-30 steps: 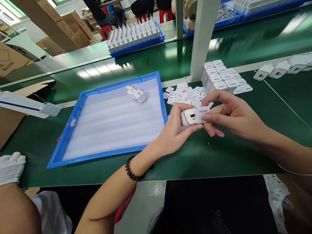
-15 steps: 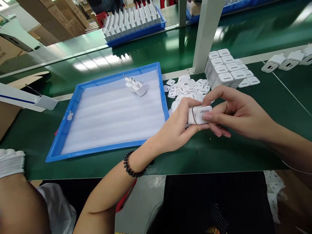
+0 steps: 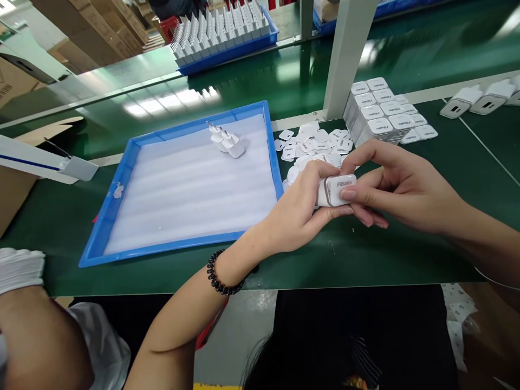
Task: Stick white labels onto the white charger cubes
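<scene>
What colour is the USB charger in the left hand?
The USB charger is white, best seen in the head view.

1. Your left forearm (image 3: 190, 309) slanted upward to the right, running into a nearly straight wrist (image 3: 254, 246).
2. Your left hand (image 3: 298, 214) was closed in a firm pinch, its index finger (image 3: 325, 169) on the upper side and its thumb (image 3: 331, 215) below.
3. Your right forearm (image 3: 489, 235) slanted in from the right.
4. Your right hand (image 3: 414, 187) faced the left one, with index finger arched, thumb nearly straight and pressing, and other fingers (image 3: 369, 216) curled beneath.
</scene>
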The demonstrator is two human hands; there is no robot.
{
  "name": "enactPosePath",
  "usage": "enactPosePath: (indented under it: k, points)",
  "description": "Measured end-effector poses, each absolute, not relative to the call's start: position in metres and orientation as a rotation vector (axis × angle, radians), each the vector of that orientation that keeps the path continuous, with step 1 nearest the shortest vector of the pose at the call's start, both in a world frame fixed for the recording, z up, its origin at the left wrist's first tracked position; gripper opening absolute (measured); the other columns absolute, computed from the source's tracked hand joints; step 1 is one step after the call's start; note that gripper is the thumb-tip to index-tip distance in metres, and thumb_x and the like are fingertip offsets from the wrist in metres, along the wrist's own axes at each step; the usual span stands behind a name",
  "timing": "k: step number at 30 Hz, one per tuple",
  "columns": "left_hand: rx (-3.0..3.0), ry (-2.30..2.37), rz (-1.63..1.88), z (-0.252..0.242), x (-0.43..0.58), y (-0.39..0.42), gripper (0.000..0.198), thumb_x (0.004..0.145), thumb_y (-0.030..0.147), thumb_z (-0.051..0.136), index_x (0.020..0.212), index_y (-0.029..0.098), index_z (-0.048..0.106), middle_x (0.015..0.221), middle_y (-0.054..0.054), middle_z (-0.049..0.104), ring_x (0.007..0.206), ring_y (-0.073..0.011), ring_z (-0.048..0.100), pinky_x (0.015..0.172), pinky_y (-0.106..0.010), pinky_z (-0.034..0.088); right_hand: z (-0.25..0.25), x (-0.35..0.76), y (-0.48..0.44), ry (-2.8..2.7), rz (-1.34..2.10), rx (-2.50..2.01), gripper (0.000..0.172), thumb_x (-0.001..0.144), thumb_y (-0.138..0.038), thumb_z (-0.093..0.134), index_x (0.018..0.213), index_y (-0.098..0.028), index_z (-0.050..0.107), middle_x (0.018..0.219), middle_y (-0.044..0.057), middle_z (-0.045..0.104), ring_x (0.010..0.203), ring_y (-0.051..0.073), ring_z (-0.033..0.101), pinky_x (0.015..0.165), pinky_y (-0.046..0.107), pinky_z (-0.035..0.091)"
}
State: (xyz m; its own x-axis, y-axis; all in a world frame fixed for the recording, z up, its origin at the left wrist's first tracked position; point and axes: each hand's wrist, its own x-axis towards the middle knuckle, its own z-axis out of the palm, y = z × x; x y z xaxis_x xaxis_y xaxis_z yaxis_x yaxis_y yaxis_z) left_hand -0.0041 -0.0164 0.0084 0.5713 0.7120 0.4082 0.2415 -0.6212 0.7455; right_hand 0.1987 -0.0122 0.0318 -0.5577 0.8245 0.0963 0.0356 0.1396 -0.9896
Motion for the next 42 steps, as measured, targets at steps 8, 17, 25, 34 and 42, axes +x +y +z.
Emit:
enactPosePath:
  k: [8,17,25,34,42]
  points:
    - [2.215,0.712,1.023,0.003,-0.003,-0.014,0.033,0.098,0.038,0.057,0.122,0.022,0.039,0.117,-0.010,0.054,0.106,-0.0228,0.058,0.090,-0.038,0.050,0.033,0.198,-0.015,-1.655,1.532,-0.867,0.028,0.092,-0.031,0.073,0.102,-0.030,0.047,0.050,-0.010,0.063,0.032,0.010,0.050,0.033,0.023,0.035]
    - [2.233,0.699,1.011,0.003,-0.003,-0.014,0.031,0.099,0.039,0.056,0.120,0.022,0.041,0.116,-0.012,0.056,0.107,-0.0242,0.059,0.092,-0.041,0.050,0.033,0.199,-0.015,-1.635,1.614,-0.896,0.029,0.093,-0.033,0.071,0.096,-0.029,0.043,0.049,-0.009,0.063,0.032,0.010,0.049,0.033,0.022,0.033]
    - [2.285,0.667,1.045,-0.003,-0.002,-0.011,0.030,0.098,0.036,0.057,0.119,0.022,0.041,0.115,-0.012,0.057,0.106,-0.0240,0.059,0.091,-0.042,0.051,0.033,0.196,-0.014,-1.655,1.620,-0.950,0.027,0.092,-0.032,0.070,0.094,-0.028,0.043,0.047,-0.010,0.062,0.031,0.009,0.048,0.033,0.021,0.033]
    - [2.188,0.663,1.120,0.001,-0.002,-0.008,0.030,0.093,0.038,0.065,0.113,0.018,0.053,0.108,-0.008,0.062,0.098,-0.0200,0.061,0.088,-0.035,0.052,0.027,0.193,-0.008,-1.589,1.437,-1.075,0.038,0.080,-0.040,0.081,0.099,-0.029,0.050,0.038,-0.012,0.050,0.031,0.010,0.040,0.032,0.024,0.027]
    - [2.106,0.574,1.385,0.007,0.002,-0.012,0.013,0.082,0.019,0.067,0.091,0.018,0.057,0.084,-0.002,0.060,0.077,-0.0135,0.058,0.071,-0.028,0.050,0.027,0.201,0.008,-1.332,1.342,-0.977,0.024,0.096,-0.050,0.061,0.096,-0.026,0.059,0.047,-0.006,0.051,0.041,0.012,0.043,0.040,0.028,0.030]
